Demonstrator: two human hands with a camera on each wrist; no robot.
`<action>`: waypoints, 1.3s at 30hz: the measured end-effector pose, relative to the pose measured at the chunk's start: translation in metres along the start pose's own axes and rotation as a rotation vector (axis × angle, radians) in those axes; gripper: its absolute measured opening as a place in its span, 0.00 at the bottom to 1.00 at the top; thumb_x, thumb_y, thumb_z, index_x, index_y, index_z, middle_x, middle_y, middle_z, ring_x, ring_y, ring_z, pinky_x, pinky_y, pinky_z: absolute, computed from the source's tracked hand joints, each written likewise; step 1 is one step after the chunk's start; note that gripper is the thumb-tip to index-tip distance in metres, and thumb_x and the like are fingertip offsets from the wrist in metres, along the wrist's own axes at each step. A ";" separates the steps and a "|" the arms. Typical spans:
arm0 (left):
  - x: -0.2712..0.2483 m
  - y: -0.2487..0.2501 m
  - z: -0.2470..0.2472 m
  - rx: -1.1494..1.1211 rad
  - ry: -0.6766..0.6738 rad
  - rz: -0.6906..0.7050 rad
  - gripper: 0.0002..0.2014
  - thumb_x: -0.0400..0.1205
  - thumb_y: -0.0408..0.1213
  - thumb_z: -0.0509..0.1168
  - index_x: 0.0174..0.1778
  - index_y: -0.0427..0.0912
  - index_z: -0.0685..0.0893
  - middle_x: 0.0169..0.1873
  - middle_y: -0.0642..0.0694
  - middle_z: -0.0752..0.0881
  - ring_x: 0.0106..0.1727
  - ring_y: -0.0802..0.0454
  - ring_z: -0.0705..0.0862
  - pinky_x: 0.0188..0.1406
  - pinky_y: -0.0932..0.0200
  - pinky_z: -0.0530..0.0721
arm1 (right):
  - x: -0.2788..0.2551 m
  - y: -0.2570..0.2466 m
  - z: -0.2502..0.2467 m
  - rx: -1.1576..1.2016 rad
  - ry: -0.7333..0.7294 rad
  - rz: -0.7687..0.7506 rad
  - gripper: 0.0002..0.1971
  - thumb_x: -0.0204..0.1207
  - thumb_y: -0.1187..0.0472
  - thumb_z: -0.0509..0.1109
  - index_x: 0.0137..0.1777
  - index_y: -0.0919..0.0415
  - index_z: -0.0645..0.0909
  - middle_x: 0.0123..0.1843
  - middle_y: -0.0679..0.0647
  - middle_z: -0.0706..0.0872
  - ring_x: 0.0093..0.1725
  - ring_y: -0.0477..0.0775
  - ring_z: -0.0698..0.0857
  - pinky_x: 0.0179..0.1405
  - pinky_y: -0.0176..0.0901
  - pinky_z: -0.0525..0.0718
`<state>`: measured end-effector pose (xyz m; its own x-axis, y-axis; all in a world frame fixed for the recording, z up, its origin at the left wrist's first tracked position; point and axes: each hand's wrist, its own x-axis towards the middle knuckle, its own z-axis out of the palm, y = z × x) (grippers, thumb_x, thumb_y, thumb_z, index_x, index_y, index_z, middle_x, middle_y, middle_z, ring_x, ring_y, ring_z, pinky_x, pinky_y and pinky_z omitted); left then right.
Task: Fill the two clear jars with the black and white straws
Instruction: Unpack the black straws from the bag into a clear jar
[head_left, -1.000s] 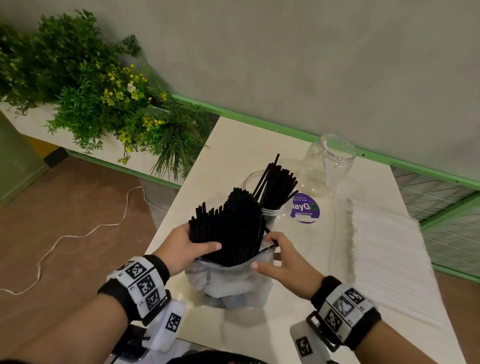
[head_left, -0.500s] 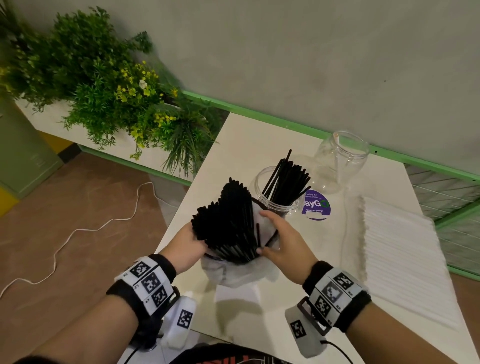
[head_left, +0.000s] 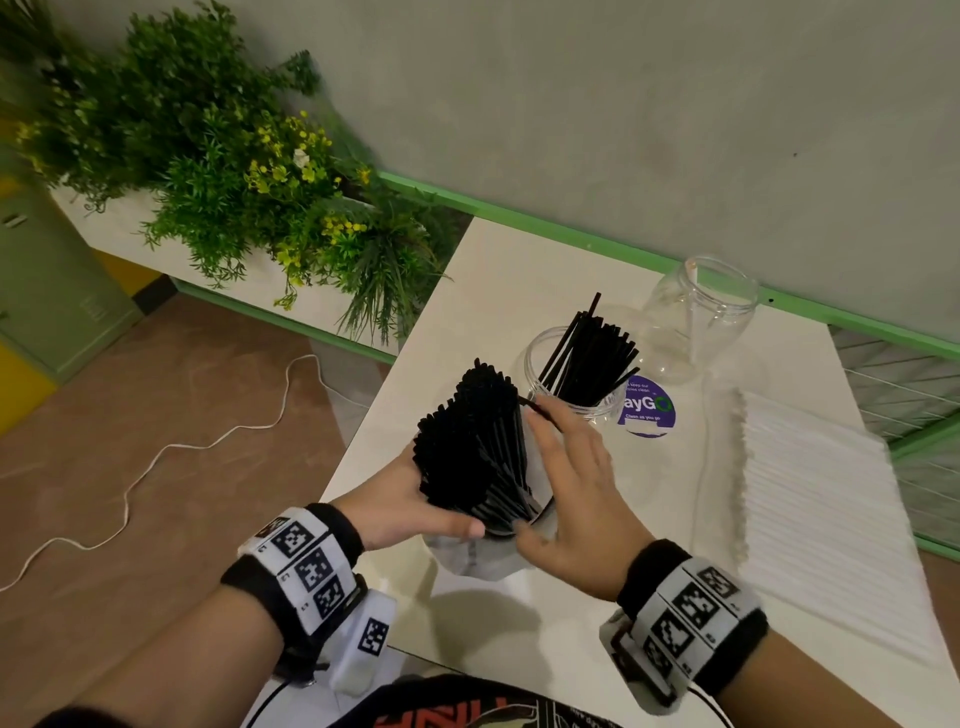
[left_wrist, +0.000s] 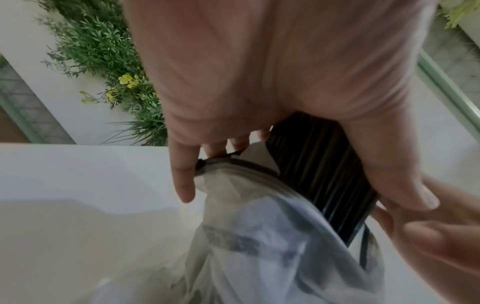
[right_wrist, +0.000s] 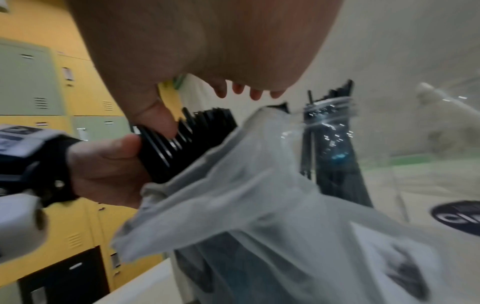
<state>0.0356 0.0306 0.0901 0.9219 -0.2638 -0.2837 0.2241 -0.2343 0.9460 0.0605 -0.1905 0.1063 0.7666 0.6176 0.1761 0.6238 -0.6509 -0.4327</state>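
- Compared with a second ago, the bundle of black straws has been drawn further out of the plastic bag and tipped toward the near jar; the bag, which then stood tall round the straws' lower part, is now bunched low beneath them
- The bundle is gripped by the left hand, thumb across the front and fingers curled behind it; in the left wrist view the thumb is seen pressed on the straws just above the bag's mouth
- The right hand has been shifted from pinching the bag's rim to lying with straight fingers along the right flank of the bundle; nothing is clasped by it, so its grip is judged open and steadying
- One stray black straw is seen sticking out past the right fingertips toward the near jar
- The near jar already holds a fan of black straws and stands just beyond the bundle; it has not been moved
- The far jar holds what looks like a single white straw, while the white straws lie stacked on the table at the right, untouched
- The black refill is thus judged nearly freed for transfer; the bag must still be shed fully, and loose straws may slip out as the bundle is tilted
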 end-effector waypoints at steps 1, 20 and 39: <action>0.001 0.002 0.002 -0.017 0.012 0.019 0.32 0.65 0.32 0.81 0.64 0.44 0.78 0.54 0.53 0.86 0.57 0.68 0.83 0.53 0.74 0.77 | 0.002 -0.005 0.000 0.065 -0.030 -0.031 0.52 0.66 0.51 0.74 0.84 0.57 0.46 0.85 0.52 0.48 0.84 0.50 0.48 0.82 0.39 0.49; 0.016 -0.005 0.007 -0.162 0.125 0.009 0.35 0.59 0.37 0.84 0.63 0.40 0.81 0.52 0.47 0.89 0.57 0.57 0.86 0.55 0.65 0.83 | 0.028 0.008 0.013 0.042 -0.080 0.176 0.47 0.64 0.45 0.80 0.80 0.58 0.62 0.74 0.53 0.74 0.68 0.53 0.69 0.71 0.49 0.69; 0.020 -0.004 -0.004 -0.179 0.227 0.064 0.26 0.67 0.28 0.79 0.60 0.45 0.82 0.49 0.54 0.89 0.53 0.63 0.87 0.47 0.70 0.83 | 0.031 0.008 -0.002 0.574 0.149 0.314 0.11 0.70 0.51 0.79 0.39 0.52 0.79 0.36 0.47 0.82 0.39 0.45 0.82 0.41 0.35 0.78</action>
<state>0.0545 0.0302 0.0811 0.9785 -0.0517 -0.1995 0.1970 -0.0500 0.9791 0.0897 -0.1774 0.1105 0.9370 0.3428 0.0681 0.2196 -0.4260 -0.8776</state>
